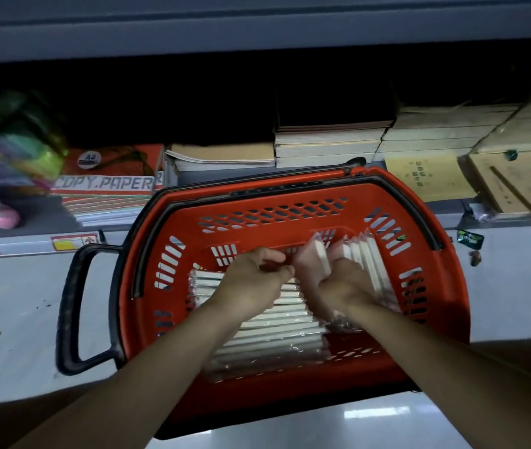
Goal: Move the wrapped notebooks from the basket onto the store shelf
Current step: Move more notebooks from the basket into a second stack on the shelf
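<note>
The wrapped notebooks, flat white-edged books sealed in clear glossy film, are lying in a row of stacked packs on the floor of the red perforated plastic shopping basket, with a further group leaning on edge against the basket's right wall. One film-wrapped pack is being lifted at the middle of the basket: it is gripped by the right hand, whose fingers are curled round its lower end, while the left hand is held just beside it with fingers curled, apparently pinching the film or a pack edge, though exactly what it holds cannot be told. The packs are judged to be stiff and fairly dense for their size, so little bending is expected; the film is likely to be slick and loose at the seams, so a hold across the hard spine or edges, not on the wrap alone, is judged safer. The grey store shelf is seen just behind the basket, already loaded with stacked tan exercise books and brown paper packets bearing small print too blurred to be read. On a red and white ream at the left, "COPY PAPER" and a round "A4" mark can be read.
</note>
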`<control>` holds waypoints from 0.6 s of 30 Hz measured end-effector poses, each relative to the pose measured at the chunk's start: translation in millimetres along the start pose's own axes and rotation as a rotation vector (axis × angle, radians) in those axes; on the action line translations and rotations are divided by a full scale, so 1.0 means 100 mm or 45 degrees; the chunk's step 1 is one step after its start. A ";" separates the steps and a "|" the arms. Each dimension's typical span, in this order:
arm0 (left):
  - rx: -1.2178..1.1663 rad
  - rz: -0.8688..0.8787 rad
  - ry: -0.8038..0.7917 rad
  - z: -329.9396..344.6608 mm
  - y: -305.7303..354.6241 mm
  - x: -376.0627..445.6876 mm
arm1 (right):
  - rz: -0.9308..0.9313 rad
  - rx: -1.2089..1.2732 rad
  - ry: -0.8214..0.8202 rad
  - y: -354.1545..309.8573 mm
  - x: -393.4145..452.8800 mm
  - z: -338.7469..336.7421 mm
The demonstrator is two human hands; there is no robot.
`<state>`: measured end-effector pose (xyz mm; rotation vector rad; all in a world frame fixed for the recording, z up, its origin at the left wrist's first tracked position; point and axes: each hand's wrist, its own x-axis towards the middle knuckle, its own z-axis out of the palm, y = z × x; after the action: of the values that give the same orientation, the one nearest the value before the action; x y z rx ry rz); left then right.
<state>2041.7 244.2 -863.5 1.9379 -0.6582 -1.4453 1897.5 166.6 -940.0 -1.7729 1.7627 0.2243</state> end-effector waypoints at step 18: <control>-0.494 0.142 0.248 0.11 0.11 -0.40 | -0.293 1.057 0.066 0.21 -1.07 -1.87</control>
<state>2019.7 263.0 -831.7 1.6814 -0.3586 -1.1945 1811.5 159.3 -741.6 -1.3318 1.3601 -0.5760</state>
